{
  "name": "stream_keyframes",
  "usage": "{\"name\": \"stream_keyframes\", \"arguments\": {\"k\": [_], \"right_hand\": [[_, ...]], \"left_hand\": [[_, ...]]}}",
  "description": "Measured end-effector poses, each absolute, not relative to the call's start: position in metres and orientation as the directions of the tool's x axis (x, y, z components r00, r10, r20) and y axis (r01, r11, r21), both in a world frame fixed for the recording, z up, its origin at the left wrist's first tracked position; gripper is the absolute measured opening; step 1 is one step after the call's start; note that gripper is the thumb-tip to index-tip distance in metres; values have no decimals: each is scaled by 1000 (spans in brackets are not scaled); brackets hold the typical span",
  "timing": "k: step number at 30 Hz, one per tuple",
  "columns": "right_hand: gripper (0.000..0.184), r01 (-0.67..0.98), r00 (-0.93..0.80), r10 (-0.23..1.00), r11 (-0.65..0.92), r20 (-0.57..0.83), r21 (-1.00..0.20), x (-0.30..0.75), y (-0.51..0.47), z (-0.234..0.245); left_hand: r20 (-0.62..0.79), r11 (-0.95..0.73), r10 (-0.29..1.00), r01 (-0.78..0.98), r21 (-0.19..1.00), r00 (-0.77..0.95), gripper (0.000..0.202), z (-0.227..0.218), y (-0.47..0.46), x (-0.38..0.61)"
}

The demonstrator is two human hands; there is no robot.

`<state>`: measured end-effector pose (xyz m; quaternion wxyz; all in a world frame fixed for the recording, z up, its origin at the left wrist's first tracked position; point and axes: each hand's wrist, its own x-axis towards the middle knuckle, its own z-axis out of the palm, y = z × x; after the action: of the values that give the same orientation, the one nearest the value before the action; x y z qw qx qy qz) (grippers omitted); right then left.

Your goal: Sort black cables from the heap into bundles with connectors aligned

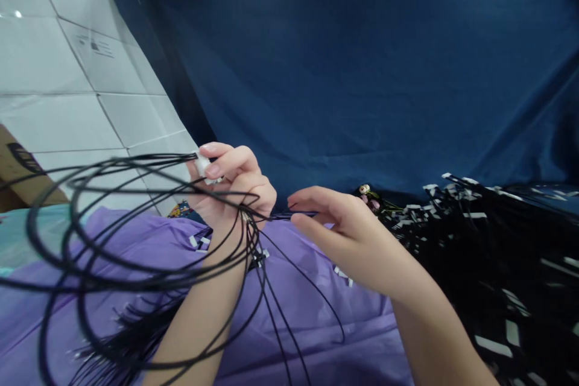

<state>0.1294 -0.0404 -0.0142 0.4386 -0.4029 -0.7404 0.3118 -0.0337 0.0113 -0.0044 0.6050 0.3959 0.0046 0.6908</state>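
Note:
My left hand [235, 184] is closed on a white connector [203, 166], gripped between thumb and fingers. Several black wires [174, 158] run out of it to the left and loop in wide coils in front of my forearm. More black strands hang below the hand. My right hand [335, 220] is raised just to the right, apart from the left one. Its fingers are bent with thumb and forefinger apart, and I see nothing in its grasp. A thin dark wire passes close behind its fingertips.
Purple cloth [312, 301] covers the surface under my arms, with a bundle of black wires [131, 325] at lower left. To the right lies a large heap of black cables with white ends [452, 253]. Behind hangs a blue curtain [362, 84]; a cardboard box [27, 169] stands far left.

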Motion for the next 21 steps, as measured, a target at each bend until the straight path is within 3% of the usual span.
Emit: {"name": "stream_keyframes", "arguments": {"k": [2, 4, 9, 13, 17, 21], "right_hand": [[31, 254, -253, 883, 454, 394, -854, 130, -37, -14], [34, 113, -190, 894, 430, 406, -896, 131, -32, -13], [19, -260, 125, 857, 514, 499, -817, 137, -26, -7], [8, -427, 290, 775, 630, 562, -648, 143, -30, -2], [13, -547, 280, 769, 620, 575, -563, 149, -40, 2], [11, -577, 87, 753, 572, 653, -583, 154, -46, 1]], "left_hand": [[575, -219, 818, -912, 348, 23, 19, -5, 15, -34], [590, -139, 805, -947, 290, 62, 16, -6, 19, -34], [622, -49, 765, -949, 310, 164, 19, -7, 25, -35], [545, -209, 838, -898, 386, 40, 25, -6, 24, -34], [466, -296, 884, -828, 477, -47, 23, -3, 19, -30], [463, -312, 885, -807, 501, -55, 22, -1, 17, -27]]}}
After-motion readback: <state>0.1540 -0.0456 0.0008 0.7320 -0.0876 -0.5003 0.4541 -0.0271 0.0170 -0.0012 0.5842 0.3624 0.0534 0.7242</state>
